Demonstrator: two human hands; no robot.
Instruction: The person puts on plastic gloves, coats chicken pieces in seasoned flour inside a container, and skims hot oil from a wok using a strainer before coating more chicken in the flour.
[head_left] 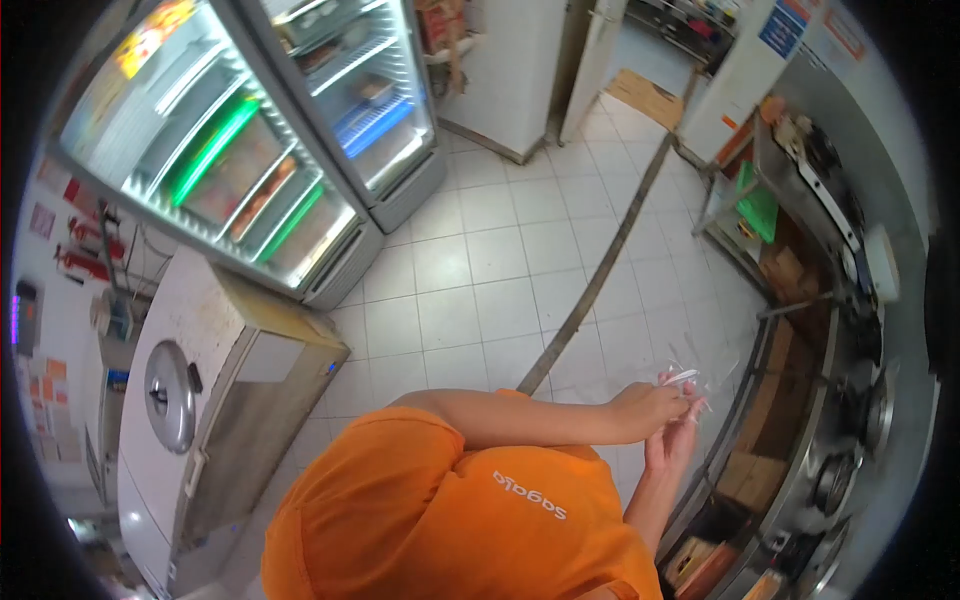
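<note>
My left hand (pixel 645 411) reaches across from the left, its fingers closed at the fingertips of my right hand (pixel 676 440). A thin, clear plastic film (pixel 702 384) spreads around the fingers of both hands; its exact shape is hard to make out. My right hand is raised from below, its fingers bent together and partly covered by the plastic and my left hand. Both forearms are bare below the short sleeves of an orange shirt (pixel 500 520).
Glass-door fridges (pixel 350 190) stand at the upper left. A white chest unit (pixel 195 300) bears a round metal lid (pixel 172 396). Along the right runs a metal counter (pixel 815 400) with burners and cardboard below. A dark channel (pixel 600 275) crosses the tiled floor towards flat cardboard (pixel 645 97).
</note>
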